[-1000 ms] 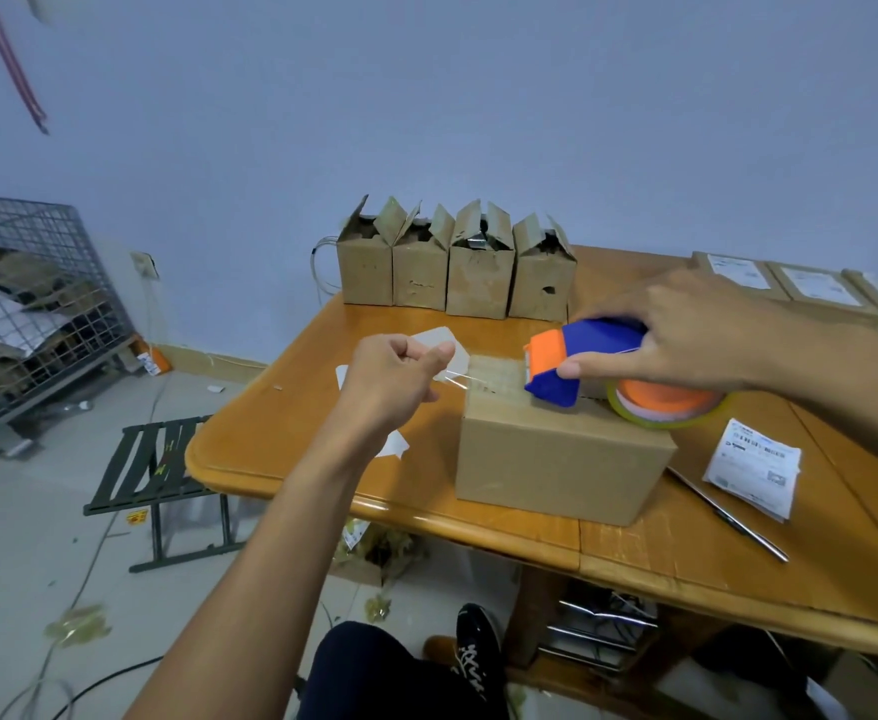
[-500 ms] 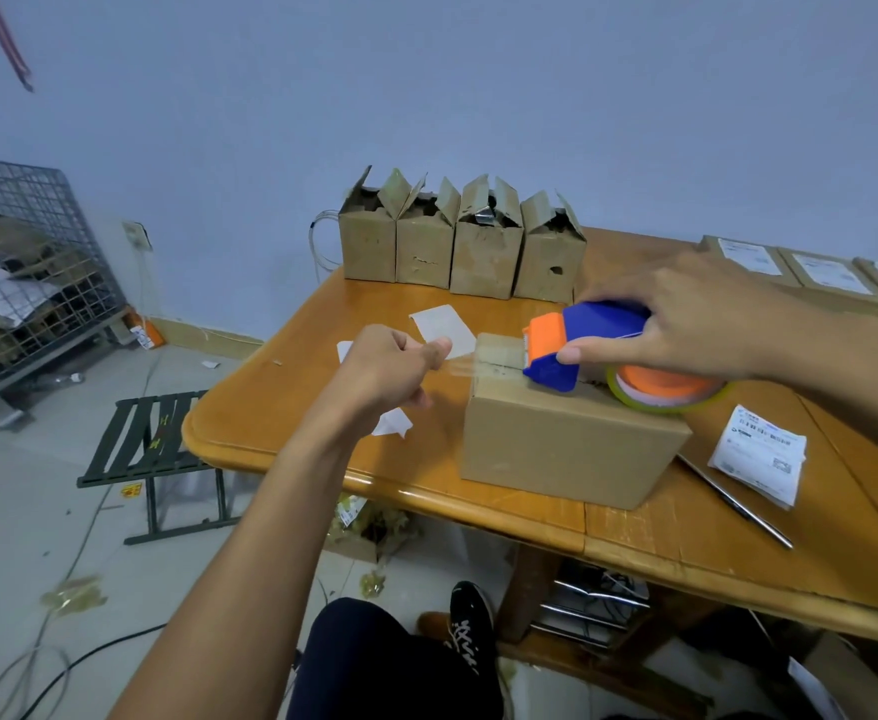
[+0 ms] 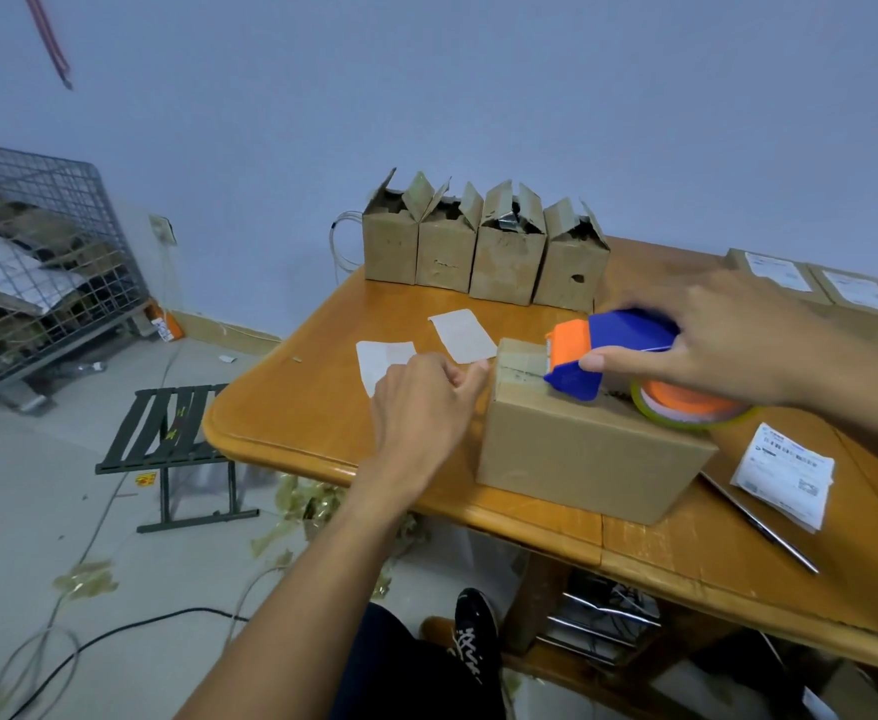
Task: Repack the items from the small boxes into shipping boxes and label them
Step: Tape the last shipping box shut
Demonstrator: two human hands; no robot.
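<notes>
Shipping box (image 3: 582,459): stands closed on the table (image 3: 296,423), near its front edge, between the two hands.
Left hand (image 3: 423,407): fingers curled; thumb and forefinger pinch the tape (image 3: 522,360) at the box's upper left edge. The clear strip is faint there.
Small boxes (image 3: 483,254): four in a row at the table's back edge, flaps open. Contents are mostly hidden; something shiny shows in the third.
Tape dispenser (image 3: 608,350): rests on the box top, toward its left end, cutter facing left.
Right hand (image 3: 728,345): wraps round the dispenser, thumb along its near side.
Loose label (image 3: 785,472): lies on the table just right of the box, not applied.
Labelled boxes (image 3: 816,280): at the far right, labels on top.
Done (judged): this box is filled and closed, and taping of the top has begun.
Left (judged): run the tape across, cut it, stick the label. The four small boxes appear to wait.
Change: half a second earlier the left hand holds the tape stretched in the air, apart from the box. It now sits lower, against the box's end. The dispenser keeps its place.
</notes>
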